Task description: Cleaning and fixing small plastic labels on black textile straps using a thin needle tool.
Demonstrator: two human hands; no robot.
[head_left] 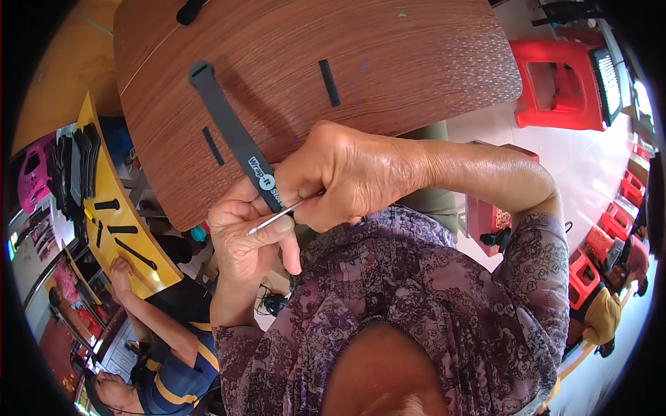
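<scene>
Fingers of the left hand (246,232) are pinched on the near end of a dark strap (232,132) — kept taut over the wooden table (416,62). Right hand (340,177) is closed on a thin metal pick (276,218), tip apparently at the strap end.

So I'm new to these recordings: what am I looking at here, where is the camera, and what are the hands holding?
There is no machine: a person works with bare hands, filmed by a fisheye camera on their head looking down, so straight edges bend. The left hand and right hand both grip the near end of a long black strap that runs out across a brown wooden table. A thin metal tool is pinched between the hands. Two short black strips lie on the wood. On the left, another person sits at a yellow table that also carries black pieces.
</scene>
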